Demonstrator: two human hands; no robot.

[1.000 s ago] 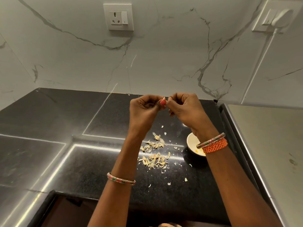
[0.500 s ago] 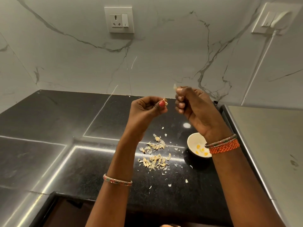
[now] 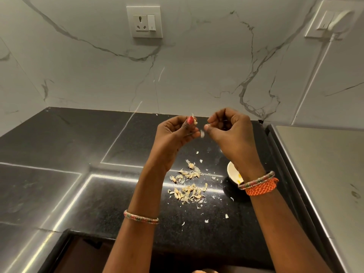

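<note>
My left hand [image 3: 175, 133] is raised over the black counter [image 3: 98, 194] and pinches a small pale clove or pod [image 3: 194, 121] between thumb and fingertips. My right hand [image 3: 230, 133] is level with it just to the right, fingers curled, thumb and forefinger slightly apart. A white flake of peel [image 3: 202, 134] sits just below the right thumb tip, between the two hands; whether it touches the thumb or is falling I cannot tell. Below them lies a pile of pale husks [image 3: 187, 186]. A small white bowl [image 3: 232, 171] with yellow bits stands partly hidden under my right wrist.
Loose peel flakes [image 3: 226, 216] are scattered on the counter toward the front edge. A steel surface [image 3: 319, 174] adjoins the counter on the right. The marble wall behind carries a socket [image 3: 144, 21] and a plugged-in switch plate [image 3: 329, 22].
The right hand, which had pulled up and away with a flake of peel, has come back down beside the left hand. The flake is now below its thumb. The left hand has held steady.
</note>
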